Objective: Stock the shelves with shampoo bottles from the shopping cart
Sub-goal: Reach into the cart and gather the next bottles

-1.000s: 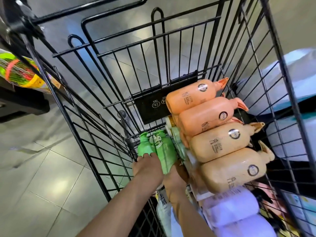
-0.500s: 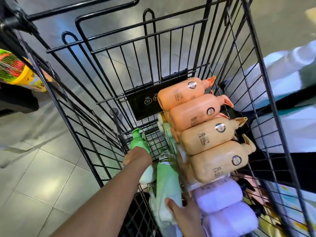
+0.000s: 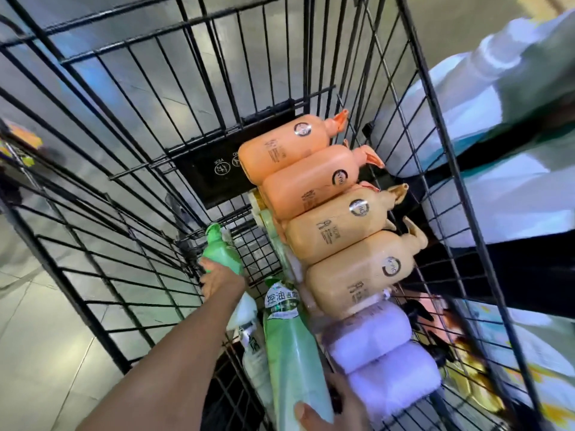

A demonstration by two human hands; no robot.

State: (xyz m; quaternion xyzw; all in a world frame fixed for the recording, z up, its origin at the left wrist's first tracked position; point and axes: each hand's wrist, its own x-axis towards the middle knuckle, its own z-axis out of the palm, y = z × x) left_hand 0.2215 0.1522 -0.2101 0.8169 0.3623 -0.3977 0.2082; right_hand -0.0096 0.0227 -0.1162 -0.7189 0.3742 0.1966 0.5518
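Inside the shopping cart (image 3: 217, 98), both hands are engaged with green shampoo bottles lying along the cart's left wall.

Right hand (image 3: 329, 412): wrapped around the lower body of a tall pale-green bottle (image 3: 292, 346), thumb across its front face, remaining fingers behind and out of sight. The bottle points away from the person, its labelled upper end toward the middle of the cart floor. The grasp appears firm.

Left hand (image 3: 219, 279): curled over the shoulder of a darker green bottle (image 3: 221, 250), just beside the left wall wires; its cap points toward the far end. The fingers close around the bottle, though the far side of the grip is hidden.

Handling assessment: the green bottles are stiff plastic, smooth and probably slippery. If full, they would be moderately heavy for one hand. A mid-body hold seems safest; the narrow cap end offers less control.

Remaining stock: four peach pump bottles (image 3: 339, 228) are stacked along the right side, spouts touching or poking through the right wall wires. Two lilac bottles (image 3: 373, 337) lie at the near right. The pump spouts could snag on the wires when lifted. No shelf is identifiable with certainty.
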